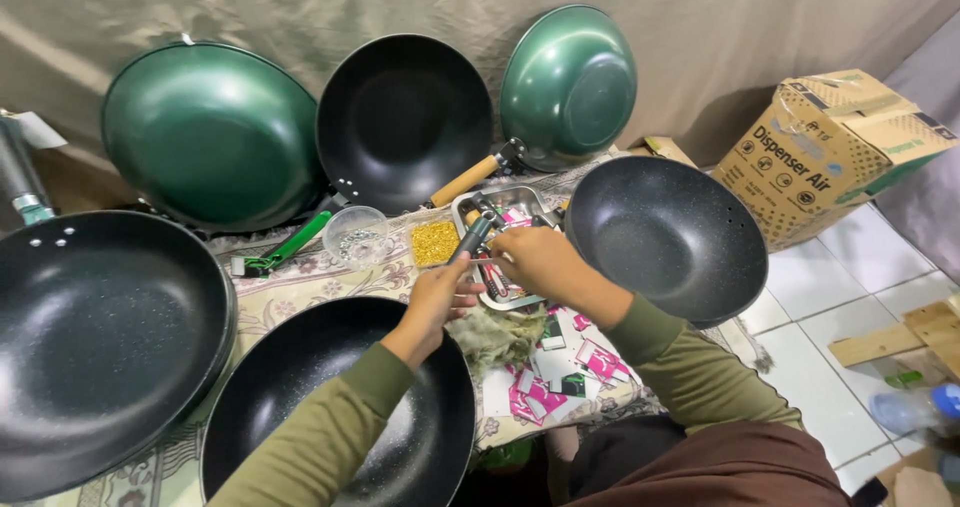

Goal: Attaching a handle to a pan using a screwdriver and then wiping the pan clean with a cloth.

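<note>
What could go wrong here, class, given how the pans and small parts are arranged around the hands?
The left hand holding a dark handle works over a metal tray; small parts could spill. The speckled wok tilts beside the right hand and might get knocked. The leaning green pan may slide.
</note>
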